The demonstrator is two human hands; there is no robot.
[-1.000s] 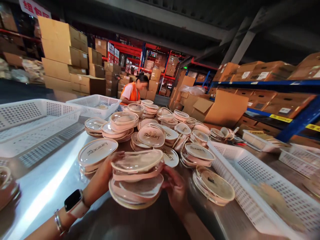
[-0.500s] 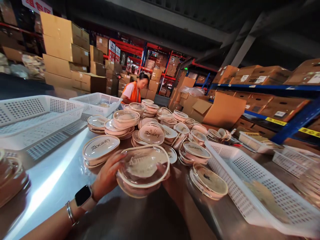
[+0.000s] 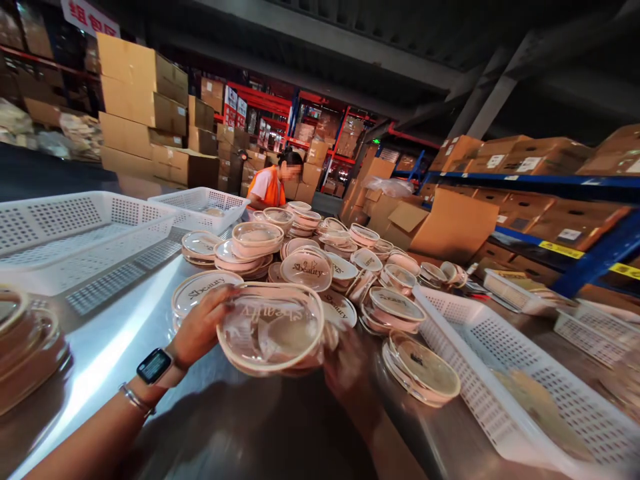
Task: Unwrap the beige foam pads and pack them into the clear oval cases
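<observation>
- Warehouse shelving in red and blue steel fills the background, stacked with brown cartons [image 3: 143, 93]; a white sign [image 3: 90, 17] with red characters hangs at the top left, too cropped to read.
- Yellow strips [image 3: 567, 250] run along the blue shelf beam at right; their print is too small to make out.
- A steel table [image 3: 115, 360] takes up the foreground, with a bright streak of reflected light along its left part.
- The left hand [image 3: 200, 327] grips the left rim of a clear round case [image 3: 270, 327], fingers curled around its edge; a watch [image 3: 154, 365] and a thin bracelet [image 3: 136, 399] sit on that wrist.
- The right hand [image 3: 347, 363] is at the case's right side, blurred, and I cannot tell whether it is closed on the rim or only touching it.
- The case is held tilted just above the table's near edge, its pink-rimmed clear face towards the camera; pale script on it reads roughly "beauty".
- Behind it lies a pile of similar cases [image 3: 320, 267], several with lids showing a dark script logo ending in "beauty".
- One open case [image 3: 425, 370] lies just right of the hands, against a white basket [image 3: 500, 373].
- Two more white baskets [image 3: 75, 227] stand at left.
- A person in an orange vest [image 3: 270, 187] stands at the table's far end.
</observation>
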